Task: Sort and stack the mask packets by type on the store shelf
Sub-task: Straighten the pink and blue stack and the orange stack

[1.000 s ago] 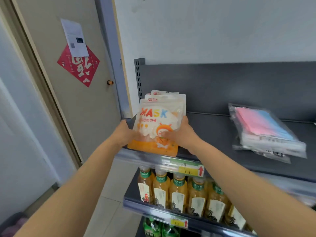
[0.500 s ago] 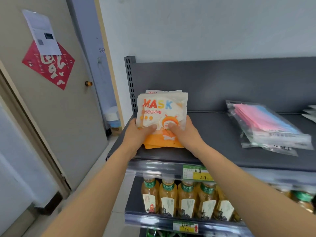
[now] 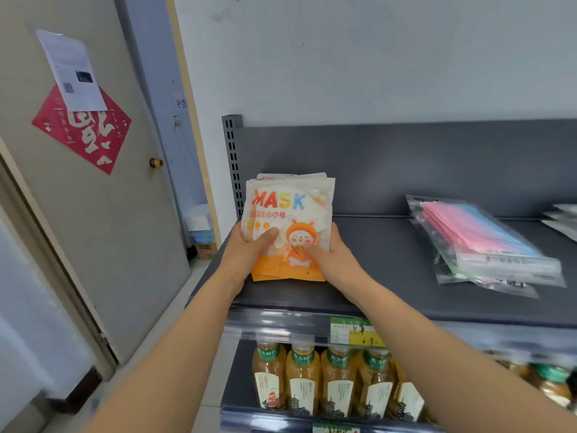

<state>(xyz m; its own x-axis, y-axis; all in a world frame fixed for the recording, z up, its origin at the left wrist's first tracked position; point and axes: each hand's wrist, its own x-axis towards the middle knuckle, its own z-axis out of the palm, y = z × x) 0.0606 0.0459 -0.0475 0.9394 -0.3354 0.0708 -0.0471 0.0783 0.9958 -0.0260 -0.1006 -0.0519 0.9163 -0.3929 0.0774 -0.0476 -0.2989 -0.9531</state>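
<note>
A stack of white-and-orange "MASK" packets (image 3: 290, 210) with a cartoon rabbit stands tilted on its bottom edge at the left end of the dark grey shelf (image 3: 390, 276). My left hand (image 3: 249, 254) grips the stack's left side, thumb on the front. On the stack's lower right, my right hand (image 3: 331, 254) holds it with the thumb across the front. Further right, a pile of clear packets with pink and blue masks (image 3: 480, 242) lies flat on the shelf. More clear packets (image 3: 563, 218) show at the right edge.
Below the shelf is a row of yellow drink bottles (image 3: 337, 382) behind a price rail with a green-yellow tag (image 3: 356, 332). A beige door (image 3: 93, 198) with a red paper decoration stands to the left. Small boxes (image 3: 199, 226) sit on the floor by the wall.
The stack of MASK packets has come down from near the shelf's front edge and now rests further in on the shelf. Both hands stay on it. The view shifted right.
</note>
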